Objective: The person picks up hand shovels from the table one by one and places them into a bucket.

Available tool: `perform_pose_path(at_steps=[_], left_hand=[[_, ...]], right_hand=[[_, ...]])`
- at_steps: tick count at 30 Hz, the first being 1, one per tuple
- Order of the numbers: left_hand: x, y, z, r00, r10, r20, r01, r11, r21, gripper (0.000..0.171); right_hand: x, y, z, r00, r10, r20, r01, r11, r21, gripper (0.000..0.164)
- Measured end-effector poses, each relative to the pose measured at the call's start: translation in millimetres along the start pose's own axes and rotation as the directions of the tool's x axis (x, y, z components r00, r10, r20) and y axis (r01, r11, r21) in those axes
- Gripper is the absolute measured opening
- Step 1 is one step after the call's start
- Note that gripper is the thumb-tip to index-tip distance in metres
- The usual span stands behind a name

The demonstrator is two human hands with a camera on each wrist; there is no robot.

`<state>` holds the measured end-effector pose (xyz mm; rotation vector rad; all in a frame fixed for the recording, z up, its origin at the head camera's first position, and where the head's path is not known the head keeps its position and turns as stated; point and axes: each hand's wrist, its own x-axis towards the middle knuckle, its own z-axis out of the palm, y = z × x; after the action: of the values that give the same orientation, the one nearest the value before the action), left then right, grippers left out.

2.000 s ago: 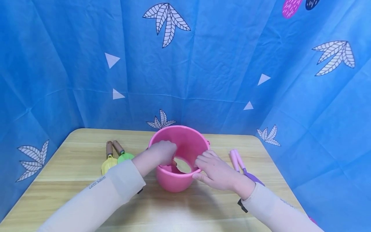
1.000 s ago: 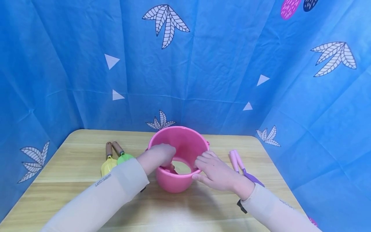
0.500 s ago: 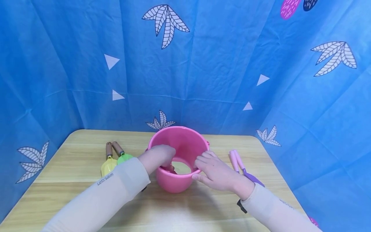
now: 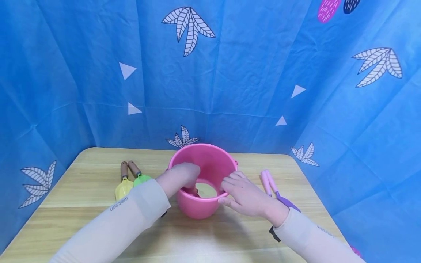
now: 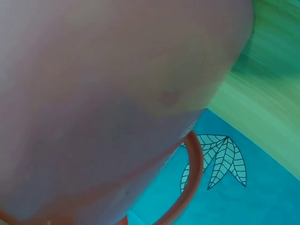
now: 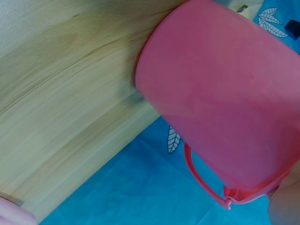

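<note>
The right hand (image 4: pixel 242 193) grips the near right rim of the pink bucket (image 4: pixel 198 209); the left hand (image 4: pixel 186 175) dips inside (fingers hidden, so I cannot tell their state).

The left sleeve (image 4: pixel 113 226), towards eight o'clock, was pale beige with dark lettering (image 4: pixel 119 204) beginning "Lets"; the right sleeve (image 4: pixel 312 235), towards four, matched, its print (image 4: pixel 325 231) too small to read. A small black piece (image 4: pixel 275 234) showed below each cuff (image 4: pixel 150 200).

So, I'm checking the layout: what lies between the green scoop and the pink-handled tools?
The pink bucket stands between them, with the left hand partly inside it and the right hand gripping its rim; the head view shows this.
</note>
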<state>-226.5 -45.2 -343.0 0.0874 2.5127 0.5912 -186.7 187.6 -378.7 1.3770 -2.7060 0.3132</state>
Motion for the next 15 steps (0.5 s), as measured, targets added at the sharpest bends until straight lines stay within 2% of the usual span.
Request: perform_pose_path(at_steps=[2, 5, 8, 11, 15], left_hand=[[0.9, 0.9, -0.6, 1.0, 0.001, 0.007, -0.001, 1.0, -0.001, 0.047], [0.3, 1.6, -1.1, 0.999, -0.021, 0.03, 0.024, 0.996, -0.091, 0.046], [-1.3, 1.8, -2.7, 1.0, 0.024, 0.017, -0.023, 1.0, -0.016, 0.048], [-2.8, 1.6, -5.0, 0.995, 0.099, -0.018, -0.096, 0.985, 0.147, 0.05], [-6.7, 0.4, -7.7, 0.986, 0.163, -0.046, -0.152, 0.97, 0.188, 0.041]], right_hand=[[0.1, 0.3, 0.7, 1.0, -0.002, -0.001, 0.002, 1.0, 0.001, 0.036], [0.5, 0.8, 1.4, 1.0, -0.007, -0.002, 0.007, 1.0, 0.0, 0.036], [0.4, 0.8, 1.0, 1.0, -0.008, -0.001, 0.008, 1.0, 0.001, 0.035], [-0.1, 0.6, 0.1, 1.0, -0.004, 0.002, 0.004, 1.0, 0.004, 0.036], [-0.6, 0.7, -0.5, 1.0, -0.003, 0.005, 0.003, 1.0, 0.003, 0.036]])
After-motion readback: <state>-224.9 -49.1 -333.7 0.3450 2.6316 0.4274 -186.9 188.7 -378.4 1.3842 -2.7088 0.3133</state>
